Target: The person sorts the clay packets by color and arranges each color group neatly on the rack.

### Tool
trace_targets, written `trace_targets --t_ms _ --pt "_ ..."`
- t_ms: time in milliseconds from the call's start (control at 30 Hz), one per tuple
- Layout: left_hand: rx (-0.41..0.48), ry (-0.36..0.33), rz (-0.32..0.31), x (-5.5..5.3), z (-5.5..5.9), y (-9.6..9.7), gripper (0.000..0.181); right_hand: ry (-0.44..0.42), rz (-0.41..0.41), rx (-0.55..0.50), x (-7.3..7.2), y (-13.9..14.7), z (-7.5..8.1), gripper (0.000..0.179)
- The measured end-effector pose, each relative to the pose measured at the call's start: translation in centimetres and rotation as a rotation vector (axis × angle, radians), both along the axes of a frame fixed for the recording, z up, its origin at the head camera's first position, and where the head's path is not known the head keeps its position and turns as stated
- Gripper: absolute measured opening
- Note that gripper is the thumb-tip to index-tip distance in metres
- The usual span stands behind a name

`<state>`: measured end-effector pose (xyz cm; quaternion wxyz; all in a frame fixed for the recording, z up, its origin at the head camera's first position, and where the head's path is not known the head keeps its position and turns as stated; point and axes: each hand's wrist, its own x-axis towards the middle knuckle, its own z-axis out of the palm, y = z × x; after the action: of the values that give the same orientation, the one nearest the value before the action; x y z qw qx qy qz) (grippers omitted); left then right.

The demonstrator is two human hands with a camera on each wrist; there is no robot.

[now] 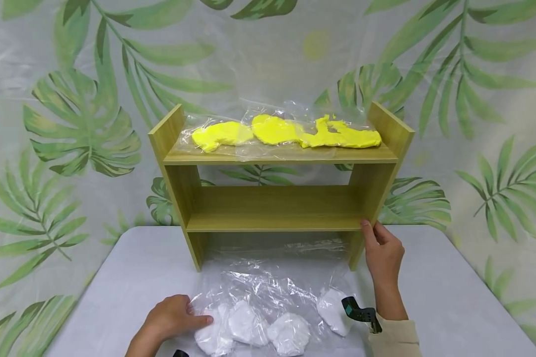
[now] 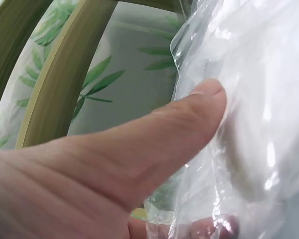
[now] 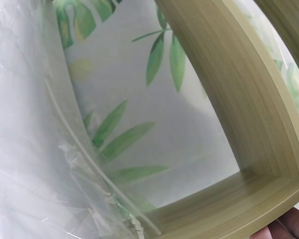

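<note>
A small two-tier wooden shelf [image 1: 277, 201] stands upright in the middle. My right hand [image 1: 385, 258] grips its right side panel near the lower board, and fingertips [image 3: 289, 225] show at the panel's edge in the right wrist view. Nearer to me lie clear plastic bags [image 1: 268, 280] holding several white clay-like lumps [image 1: 289, 333]. My left hand [image 1: 173, 315] pinches the left edge of this plastic. In the left wrist view its thumb [image 2: 174, 124] presses on the bag [image 2: 269, 99], with other fingers [image 2: 204, 227] showing through the film below.
On the top board lie clear bags with yellow clay-like lumps [image 1: 277, 130]. The shelf stands on a pale table [image 1: 433, 282]. Behind it hangs a leaf-patterned curtain [image 1: 295, 59]. A black wrist camera mount [image 1: 359, 313] sits at my right sleeve [image 1: 394, 338].
</note>
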<state>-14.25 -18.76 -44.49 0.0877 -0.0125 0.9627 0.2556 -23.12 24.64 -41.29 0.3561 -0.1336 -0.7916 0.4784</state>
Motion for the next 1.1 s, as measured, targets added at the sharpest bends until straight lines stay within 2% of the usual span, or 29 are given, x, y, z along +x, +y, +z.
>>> trace_targets --t_ms 233,400,467,567,733,800,933,1100 --pt "0.048 0.036 -0.021 0.1 -0.1 0.6 0.047 -0.003 0.006 -0.011 0.0 -0.1 0.0 0.039" --pt "0.119 0.074 -0.089 -0.4 -0.7 0.7 0.041 -0.001 0.008 -0.009 0.0 -0.1 0.0 0.039" --pt "0.155 0.071 -0.109 -0.6 -0.8 0.7 0.040 -0.001 0.012 -0.013 0.0 -0.1 0.0 0.039" --pt "0.186 0.050 -0.114 -0.8 -0.9 0.6 0.053 0.001 0.013 -0.014 0.0 -0.1 -0.1 0.039" --pt "0.257 0.056 -0.190 -0.8 -0.9 0.3 0.035 0.005 0.004 -0.012 0.0 -0.1 -0.1 0.038" --pt "0.288 0.068 -0.221 -0.8 -0.9 0.2 0.037 0.004 -0.001 -0.010 0.0 -0.1 -0.1 0.038" --pt "0.330 0.079 -0.233 -0.8 -0.8 0.0 0.036 0.000 -0.003 -0.001 0.0 -0.1 -0.2 0.038" --pt "0.405 0.040 -0.234 -0.9 -0.6 0.0 0.037 0.012 -0.001 0.000 -0.1 -0.1 -0.1 0.037"
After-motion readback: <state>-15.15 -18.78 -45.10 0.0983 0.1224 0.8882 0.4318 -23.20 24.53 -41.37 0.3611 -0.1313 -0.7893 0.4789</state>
